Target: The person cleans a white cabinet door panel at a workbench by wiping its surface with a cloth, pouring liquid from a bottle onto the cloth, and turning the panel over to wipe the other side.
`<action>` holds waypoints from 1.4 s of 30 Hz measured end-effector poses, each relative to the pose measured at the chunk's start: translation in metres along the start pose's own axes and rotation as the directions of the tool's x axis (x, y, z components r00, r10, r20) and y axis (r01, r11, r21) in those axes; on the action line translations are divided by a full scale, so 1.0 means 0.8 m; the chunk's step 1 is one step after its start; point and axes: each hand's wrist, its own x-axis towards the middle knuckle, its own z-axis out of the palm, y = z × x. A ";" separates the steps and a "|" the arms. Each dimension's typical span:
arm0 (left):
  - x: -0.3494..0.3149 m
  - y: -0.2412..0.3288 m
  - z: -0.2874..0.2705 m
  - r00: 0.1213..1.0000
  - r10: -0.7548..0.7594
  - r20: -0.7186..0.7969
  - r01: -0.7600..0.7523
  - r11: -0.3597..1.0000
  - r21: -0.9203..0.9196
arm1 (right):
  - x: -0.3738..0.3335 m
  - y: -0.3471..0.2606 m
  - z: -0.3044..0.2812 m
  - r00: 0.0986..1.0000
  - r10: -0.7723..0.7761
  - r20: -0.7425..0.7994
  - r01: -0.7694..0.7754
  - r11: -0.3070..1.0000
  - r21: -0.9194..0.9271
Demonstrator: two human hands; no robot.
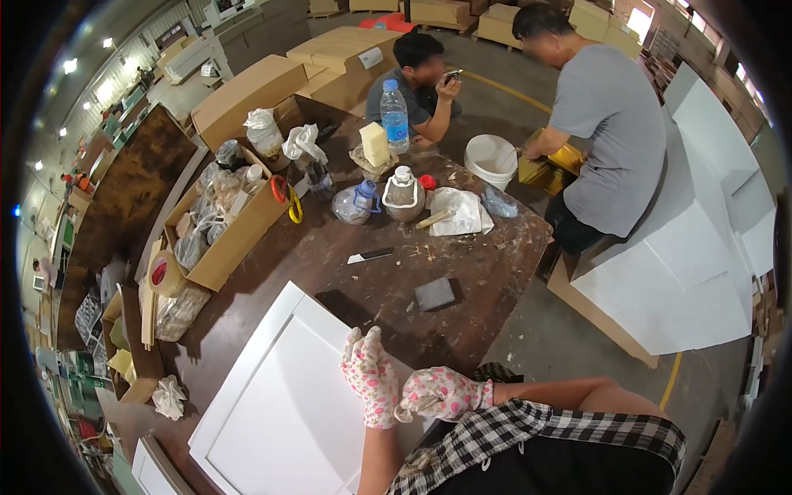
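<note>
Both my hands wear white gloves with a pink floral print. My left hand (369, 378) is raised over the right edge of a white framed panel (285, 396), its fingers pointing up and slightly bent, with nothing visible in them. My right hand (441, 392) is closed beside my left wrist, its fingertips pinching at the cuff of the left glove. The panel lies tilted on the dark brown table (330, 264). Just beyond it are a grey sanding block (435, 294) and a flat blade (370, 256).
Jugs (404, 194), a water bottle (395, 115) and a white cloth (455, 213) stand farther back. A cardboard box (235, 239) of bags and scissors (294, 204) are left. Two people work beyond, one near a white bucket (492, 161); white panels (676, 272) stand right.
</note>
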 end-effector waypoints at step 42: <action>0.000 -0.004 0.002 1.000 0.006 -0.019 -0.007 0.999 -0.042 | 0.013 -0.021 -0.002 0.994 -0.007 -0.111 0.010 1.000 0.025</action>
